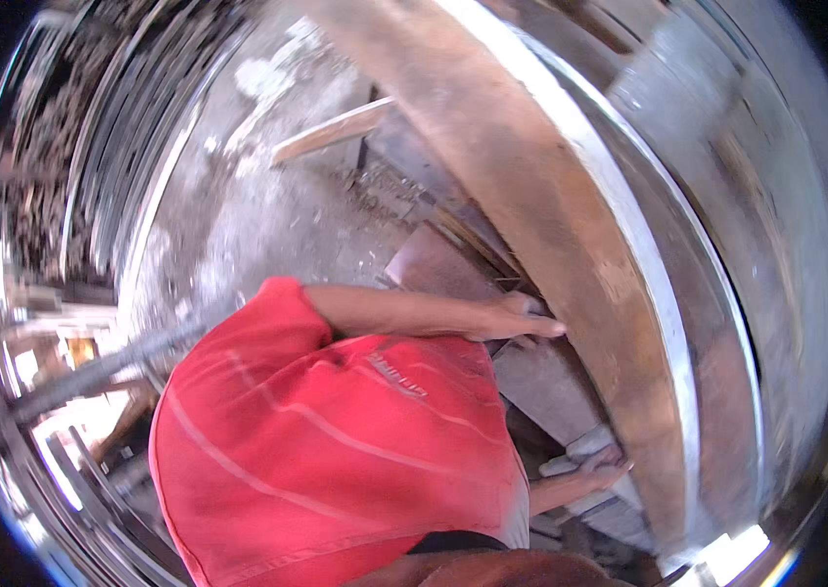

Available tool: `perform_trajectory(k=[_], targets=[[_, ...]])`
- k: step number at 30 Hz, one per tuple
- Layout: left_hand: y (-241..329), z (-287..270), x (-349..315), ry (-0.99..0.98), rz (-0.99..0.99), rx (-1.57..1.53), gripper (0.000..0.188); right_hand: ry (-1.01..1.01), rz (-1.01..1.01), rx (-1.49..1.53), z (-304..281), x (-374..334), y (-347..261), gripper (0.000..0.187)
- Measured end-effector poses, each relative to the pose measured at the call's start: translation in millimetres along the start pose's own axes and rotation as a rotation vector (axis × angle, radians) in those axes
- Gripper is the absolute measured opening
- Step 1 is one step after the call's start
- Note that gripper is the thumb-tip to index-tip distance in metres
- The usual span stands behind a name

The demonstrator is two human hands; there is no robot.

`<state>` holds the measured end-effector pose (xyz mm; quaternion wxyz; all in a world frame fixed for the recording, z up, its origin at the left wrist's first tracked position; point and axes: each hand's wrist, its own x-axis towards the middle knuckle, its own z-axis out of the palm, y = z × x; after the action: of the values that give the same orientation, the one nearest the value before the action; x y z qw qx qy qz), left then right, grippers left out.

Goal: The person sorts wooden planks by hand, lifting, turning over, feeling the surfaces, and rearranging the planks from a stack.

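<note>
A long brown wooden board [531,186] with a pale edge runs from the top of the view down to the lower right, looking curved in the wide picture. My left hand [517,318] grips the near edge of this board about midway along, one digit stretched onto its face and the other fingers curled below. Lower down, my right hand [598,470] holds the same edge, its fingers partly hidden. Both forearms reach out from a red shirt [336,430].
Another board [727,391] with a pale edge lies just beyond the held one. Wood pieces [443,264] sit under and beside my hands. A short plank [331,130] juts out over the dusty floor [238,215]. Stacked long strips [125,147] line the far left.
</note>
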<state>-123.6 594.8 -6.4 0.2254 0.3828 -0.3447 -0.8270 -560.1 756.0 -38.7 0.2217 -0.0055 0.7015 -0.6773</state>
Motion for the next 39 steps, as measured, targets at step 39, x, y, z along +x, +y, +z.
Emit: perform_trajectory(k=[39], targets=[[58.8,-124.3,-217.1,1.348,0.586,-0.257,0.047,0.028,0.048,0.521,48.1,-140.4,-14.5,0.05]])
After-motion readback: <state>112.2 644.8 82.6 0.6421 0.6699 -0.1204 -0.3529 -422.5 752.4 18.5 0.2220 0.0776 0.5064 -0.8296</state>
